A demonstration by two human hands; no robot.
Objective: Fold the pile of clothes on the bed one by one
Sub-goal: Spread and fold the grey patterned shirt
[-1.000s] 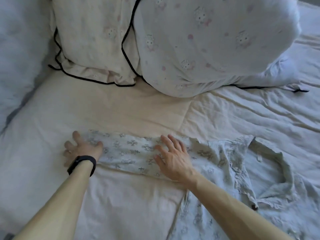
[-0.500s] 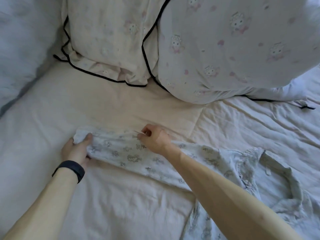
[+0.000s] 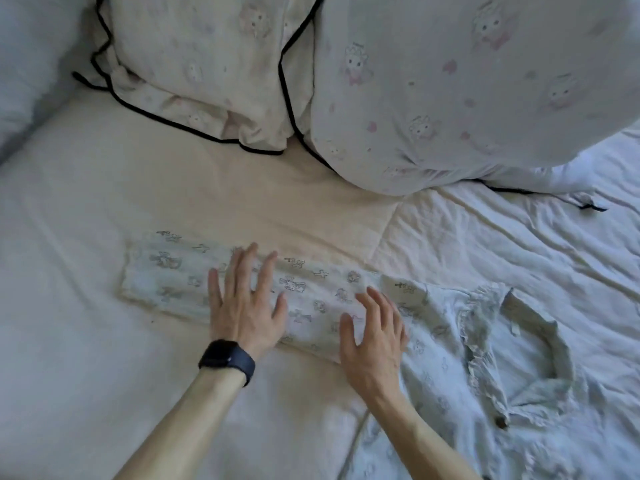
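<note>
Two spread palms, left hand (image 3: 242, 308) and right hand (image 3: 375, 341), rest on a shirt (image 3: 446, 368) sleeve (image 3: 166, 275) on the bed (image 3: 79, 341), gripping nothing; folding barely begun

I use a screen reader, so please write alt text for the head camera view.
A person's left hand, wearing a black wristband, and right hand rest open on the outstretched sleeve of a pale printed shirt lying on a bed. A cream pillow and a bunny-print pillow lie beyond.

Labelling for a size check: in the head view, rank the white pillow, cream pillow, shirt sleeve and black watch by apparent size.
white pillow
cream pillow
shirt sleeve
black watch
Both pillows are cropped.
</note>
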